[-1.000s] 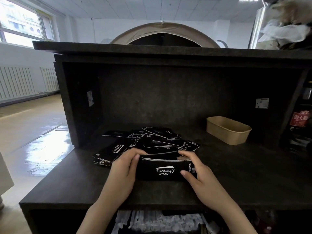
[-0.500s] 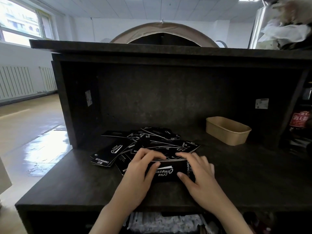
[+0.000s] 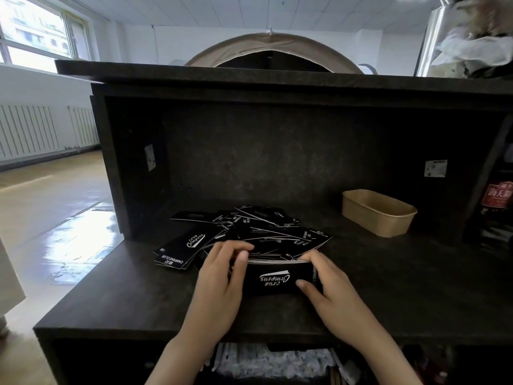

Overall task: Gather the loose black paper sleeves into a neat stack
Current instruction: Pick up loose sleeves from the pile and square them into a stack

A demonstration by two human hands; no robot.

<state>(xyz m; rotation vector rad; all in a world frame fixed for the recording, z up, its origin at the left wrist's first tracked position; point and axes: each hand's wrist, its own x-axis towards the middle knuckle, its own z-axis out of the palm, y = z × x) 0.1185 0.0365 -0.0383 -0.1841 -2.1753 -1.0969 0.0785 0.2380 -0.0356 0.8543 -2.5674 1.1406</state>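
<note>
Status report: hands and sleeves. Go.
Left hand and right hand both grip the stack of sleeves by its ends. Loose sleeves lie scattered behind it. Nothing in the way.

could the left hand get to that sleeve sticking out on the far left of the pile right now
Probably yes. The protruding sleeve lies flat on the counter just left of the left hand, with nothing between them. But that hand, with the right hand, is gripping the stack and must let go first.
</note>
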